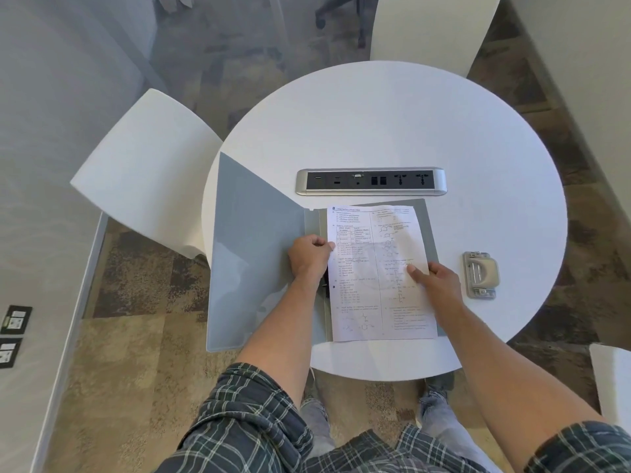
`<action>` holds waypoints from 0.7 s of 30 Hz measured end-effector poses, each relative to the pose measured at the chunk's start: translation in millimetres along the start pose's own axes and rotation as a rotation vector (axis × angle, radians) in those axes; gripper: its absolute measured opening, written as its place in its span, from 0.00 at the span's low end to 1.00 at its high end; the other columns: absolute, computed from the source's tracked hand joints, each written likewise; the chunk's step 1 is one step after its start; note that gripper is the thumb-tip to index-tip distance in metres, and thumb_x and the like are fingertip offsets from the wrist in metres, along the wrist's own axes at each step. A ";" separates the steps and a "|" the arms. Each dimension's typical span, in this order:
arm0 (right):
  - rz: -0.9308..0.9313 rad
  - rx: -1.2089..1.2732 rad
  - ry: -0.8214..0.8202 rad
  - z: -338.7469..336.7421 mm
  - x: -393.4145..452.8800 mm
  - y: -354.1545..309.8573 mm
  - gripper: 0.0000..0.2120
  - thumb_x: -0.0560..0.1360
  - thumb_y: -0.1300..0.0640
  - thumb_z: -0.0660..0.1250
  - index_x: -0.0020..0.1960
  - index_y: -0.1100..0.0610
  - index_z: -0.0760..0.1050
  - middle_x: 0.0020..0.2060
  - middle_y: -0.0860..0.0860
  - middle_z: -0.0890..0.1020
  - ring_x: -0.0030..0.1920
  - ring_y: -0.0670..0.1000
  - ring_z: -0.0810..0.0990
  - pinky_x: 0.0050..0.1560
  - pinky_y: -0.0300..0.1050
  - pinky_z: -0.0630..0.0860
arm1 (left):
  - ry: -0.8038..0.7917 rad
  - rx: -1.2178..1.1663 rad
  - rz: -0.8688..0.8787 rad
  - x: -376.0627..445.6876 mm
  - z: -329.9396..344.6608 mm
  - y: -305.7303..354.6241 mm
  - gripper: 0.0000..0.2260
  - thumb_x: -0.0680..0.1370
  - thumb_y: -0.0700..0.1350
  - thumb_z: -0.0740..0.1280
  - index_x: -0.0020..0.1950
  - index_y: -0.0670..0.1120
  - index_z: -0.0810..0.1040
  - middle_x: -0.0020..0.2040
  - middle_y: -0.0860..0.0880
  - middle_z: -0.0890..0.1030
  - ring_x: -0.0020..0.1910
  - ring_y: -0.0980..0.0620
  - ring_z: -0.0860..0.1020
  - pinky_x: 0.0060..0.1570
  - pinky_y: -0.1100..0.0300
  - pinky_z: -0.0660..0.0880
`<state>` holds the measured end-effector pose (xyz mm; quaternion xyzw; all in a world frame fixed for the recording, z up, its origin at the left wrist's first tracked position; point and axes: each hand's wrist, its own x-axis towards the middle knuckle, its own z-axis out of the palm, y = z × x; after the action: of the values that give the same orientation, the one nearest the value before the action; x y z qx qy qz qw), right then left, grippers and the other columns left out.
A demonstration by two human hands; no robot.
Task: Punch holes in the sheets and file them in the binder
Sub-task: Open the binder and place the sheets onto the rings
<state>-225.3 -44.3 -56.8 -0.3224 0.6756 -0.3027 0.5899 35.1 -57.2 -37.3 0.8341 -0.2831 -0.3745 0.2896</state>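
Observation:
A grey binder point(252, 254) lies open on the round white table point(392, 124), its front cover standing up and out past the table's left edge. A printed sheet point(372, 302) rests on the binder's right half. My left hand point(309, 256) pinches the sheet's left edge over the spine, and it hides the clip there. My right hand point(433, 279) grips the sheet's right edge, thumb on top. A small grey hole punch point(480, 274) sits on the table to the right of the binder, apart from both hands.
A silver socket strip point(371, 181) is set into the table just behind the binder. White chairs stand at the left point(143, 172), at the back point(433, 32) and at the right edge point(611, 380). A wall with sockets runs along the left.

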 end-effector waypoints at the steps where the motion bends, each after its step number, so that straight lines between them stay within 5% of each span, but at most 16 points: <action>1: -0.008 0.005 0.012 0.5 -0.6 -0.4 0.06 0.76 0.57 0.76 0.49 0.59 0.83 0.42 0.54 0.86 0.40 0.54 0.83 0.47 0.49 0.83 | 0.002 0.025 0.024 0.3 0.1 2.5 0.05 0.74 0.46 0.76 0.45 0.45 0.85 0.41 0.52 0.85 0.39 0.52 0.82 0.39 0.61 0.79; 8: -0.003 -0.033 0.044 1.7 4.6 1.6 0.10 0.76 0.52 0.77 0.45 0.59 0.82 0.40 0.52 0.86 0.40 0.54 0.83 0.48 0.53 0.82 | -0.064 0.134 0.116 17.1 -3.0 13.3 0.04 0.75 0.46 0.76 0.41 0.48 0.84 0.41 0.53 0.85 0.42 0.49 0.84 0.45 0.52 0.84; 16: 0.021 -0.055 -0.018 -0.7 -0.2 -2.9 0.08 0.74 0.56 0.78 0.53 0.55 0.84 0.44 0.50 0.89 0.44 0.54 0.88 0.47 0.50 0.84 | -0.249 0.187 0.098 28.3 -15.8 12.9 0.04 0.74 0.39 0.76 0.43 0.46 0.83 0.42 0.47 0.87 0.38 0.51 0.83 0.41 0.59 0.80; 21: 0.005 -0.057 -0.016 -0.3 -2.1 -2.1 0.10 0.74 0.56 0.79 0.53 0.56 0.84 0.44 0.50 0.89 0.44 0.54 0.89 0.48 0.50 0.84 | -0.298 0.230 0.083 30.7 -19.5 12.5 0.05 0.71 0.36 0.77 0.45 0.41 0.84 0.40 0.44 0.87 0.37 0.50 0.85 0.46 0.54 0.82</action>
<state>-225.2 -44.0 -53.9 -0.3397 0.6802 -0.2791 0.5866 64.5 -81.5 -32.0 0.7847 -0.3978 -0.4467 0.1625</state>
